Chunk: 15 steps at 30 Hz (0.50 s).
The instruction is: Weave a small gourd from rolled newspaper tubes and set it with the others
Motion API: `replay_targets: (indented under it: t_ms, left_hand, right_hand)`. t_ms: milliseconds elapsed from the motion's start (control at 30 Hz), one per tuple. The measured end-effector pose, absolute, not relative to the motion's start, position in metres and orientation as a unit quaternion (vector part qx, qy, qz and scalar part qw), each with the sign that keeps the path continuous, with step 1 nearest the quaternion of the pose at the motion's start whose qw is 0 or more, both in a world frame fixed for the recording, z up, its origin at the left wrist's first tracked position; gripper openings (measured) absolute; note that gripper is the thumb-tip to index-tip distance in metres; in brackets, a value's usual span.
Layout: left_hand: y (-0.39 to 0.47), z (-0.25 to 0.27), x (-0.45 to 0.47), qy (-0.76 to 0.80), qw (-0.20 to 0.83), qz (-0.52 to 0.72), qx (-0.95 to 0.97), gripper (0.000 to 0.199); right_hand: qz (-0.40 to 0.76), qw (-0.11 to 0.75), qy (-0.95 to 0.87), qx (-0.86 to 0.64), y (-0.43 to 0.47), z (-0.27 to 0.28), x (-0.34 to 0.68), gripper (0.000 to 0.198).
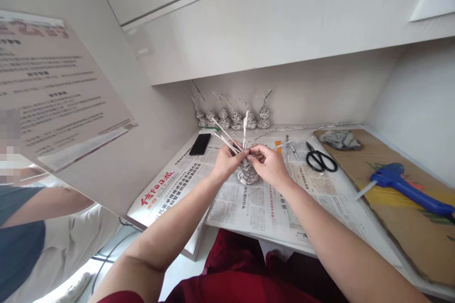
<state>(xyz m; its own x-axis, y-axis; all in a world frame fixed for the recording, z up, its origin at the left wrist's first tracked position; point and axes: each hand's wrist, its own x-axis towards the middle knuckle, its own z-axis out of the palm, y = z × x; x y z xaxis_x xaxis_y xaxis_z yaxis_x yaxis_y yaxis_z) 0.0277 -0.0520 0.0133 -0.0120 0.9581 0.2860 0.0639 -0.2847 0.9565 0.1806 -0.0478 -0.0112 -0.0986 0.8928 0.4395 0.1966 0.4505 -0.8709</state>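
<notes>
A small woven gourd shape of rolled newspaper strips (248,173) stands on the newspaper-covered desk in front of me. Pale paper sticks (245,128) poke up and out from its top, several leaning to the left. My left hand (229,158) is closed at the left side of its upper part, thumb and fingers pinching the strips. From the right, my right hand (266,161) pinches at the same rim, its fingertips almost meeting the left thumb. Fingers cover much of the top of the weave.
Several finished-looking woven paper gourds (236,119) line the back wall. A black phone (200,144) lies left of my hands. To the right are black scissors (320,158), a blue glue gun (408,187) on cardboard (398,232), and a grey cloth (339,140). Another person (46,227) sits beyond the left partition.
</notes>
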Motion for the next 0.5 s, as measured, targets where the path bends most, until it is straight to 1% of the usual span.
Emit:
replay_targets:
  t_ms: [100, 200, 400, 500]
  left_hand:
    - [-0.054, 0.019, 0.021, 0.408, 0.482, 0.504, 0.589, 0.043]
    - [-0.056, 0.023, 0.011, 0.374, 0.515, 0.469, 0.612, 0.053]
    - [-0.053, 0.017, 0.004, 0.415, 0.445, 0.465, 0.643, 0.053]
    - [-0.053, 0.014, 0.005, 0.415, 0.44, 0.476, 0.638, 0.056]
  right_hand:
    - [0.336, 0.541, -0.651, -0.412, -0.041, -0.016, 0.182, 0.015]
    - [0.347, 0.545, -0.645, -0.408, -0.039, -0.017, 0.183, 0.015]
    - [0.351, 0.551, -0.643, -0.399, -0.043, -0.016, 0.18, 0.014]
    - [0.338, 0.554, -0.642, -0.408, -0.046, -0.014, 0.18, 0.016]
